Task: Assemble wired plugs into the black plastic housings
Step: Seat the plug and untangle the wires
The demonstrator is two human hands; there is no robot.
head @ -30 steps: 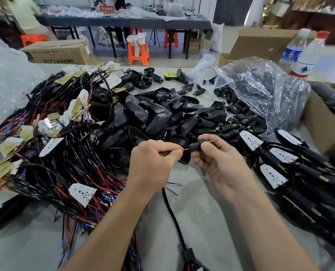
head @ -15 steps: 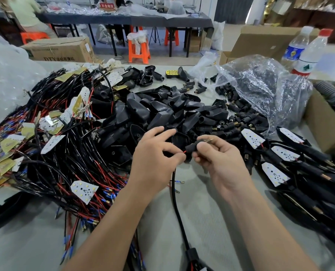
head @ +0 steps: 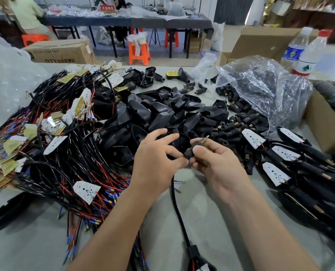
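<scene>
Head view: the right hand (head: 217, 165) pinches a black plug (head: 190, 152). The left hand (head: 155, 159) pinches its wire (head: 174, 200) above the desk (head: 202, 222).

A grey surface (head: 211, 227) loaded with parts on three sides.
On the left a tangle of wires (head: 68, 159), black and red with white boards attached, is spread out. A heap of black housings (head: 158, 114) is piled in the middle, with small plugs (head: 239, 122) scattered just beside it on the right, some under a crumpled clear bag (head: 264, 85). Finished pieces (head: 299, 169) are laid in a row along the right edge, and a black cable (head: 177, 208) is stretched across the bare near part.
</scene>
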